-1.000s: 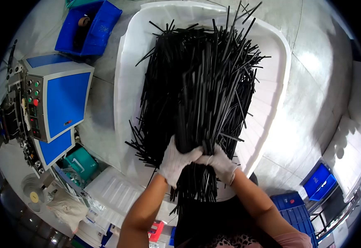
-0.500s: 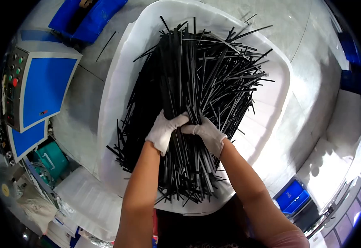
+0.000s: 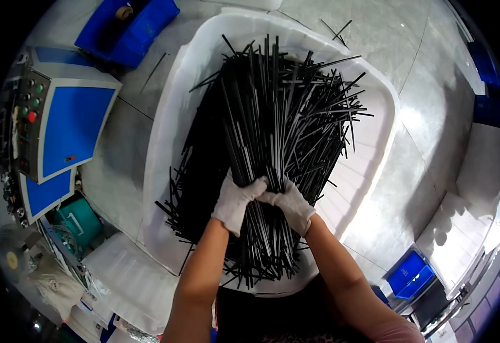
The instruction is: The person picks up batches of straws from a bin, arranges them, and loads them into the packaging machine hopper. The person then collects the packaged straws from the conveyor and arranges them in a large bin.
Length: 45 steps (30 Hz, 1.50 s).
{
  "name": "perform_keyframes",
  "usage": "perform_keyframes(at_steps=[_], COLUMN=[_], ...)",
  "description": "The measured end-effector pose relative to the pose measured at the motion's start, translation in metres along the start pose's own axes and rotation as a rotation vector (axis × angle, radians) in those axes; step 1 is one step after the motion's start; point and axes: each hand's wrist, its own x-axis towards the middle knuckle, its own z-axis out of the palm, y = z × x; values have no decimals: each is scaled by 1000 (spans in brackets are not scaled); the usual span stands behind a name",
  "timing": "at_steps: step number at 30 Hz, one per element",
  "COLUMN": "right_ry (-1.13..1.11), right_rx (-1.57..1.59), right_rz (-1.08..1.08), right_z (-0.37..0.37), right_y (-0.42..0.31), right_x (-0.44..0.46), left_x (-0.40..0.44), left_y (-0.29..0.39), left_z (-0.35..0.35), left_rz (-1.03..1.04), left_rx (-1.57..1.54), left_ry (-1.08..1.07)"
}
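Note:
Thin black strips (image 3: 250,126), possibly plastic, form a thick bundle running lengthwise through the middle of a large white tub (image 3: 154,188). My left hand (image 3: 235,200), in a white glove, is closed around the bundle's left side. Around its right side is my right hand (image 3: 291,204), gloved the same way, with the thumbs nearly meeting on top. The fingers under the bundle are hidden. More loose strips (image 3: 324,114) fan out to the right at many angles, and others lie in the dark pile to the left.
At left stands a blue and white machine cabinet (image 3: 72,128) with coloured buttons. A blue bin (image 3: 141,34) is on the floor at the upper left, a teal container (image 3: 79,223) below the cabinet. A blue box (image 3: 410,274) sits at lower right. Stray strips (image 3: 337,33) lie beyond the tub.
Both hands have moved toward my body, still gripping, and the held strips have shifted with them, their upper part spreading somewhat. The camera view has also shifted slightly.

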Motion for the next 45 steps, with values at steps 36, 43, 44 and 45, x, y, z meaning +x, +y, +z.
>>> perform_keyframes(at_steps=[36, 43, 44, 45], right_ry=[-161, -211, -236, -226], right_rx=[237, 88, -711, -1512], right_rz=[-260, 53, -432, -921], right_z=[43, 20, 8, 1], right_y=[117, 4, -4, -13], right_x=[-14, -61, -66, -69], left_x=[-75, -65, -66, -68], left_y=[-39, 10, 16, 20], left_z=[-58, -18, -10, 1], left_rz=[78, 553, 570, 332], left_rx=[528, 586, 580, 318], left_ry=[-132, 9, 17, 96])
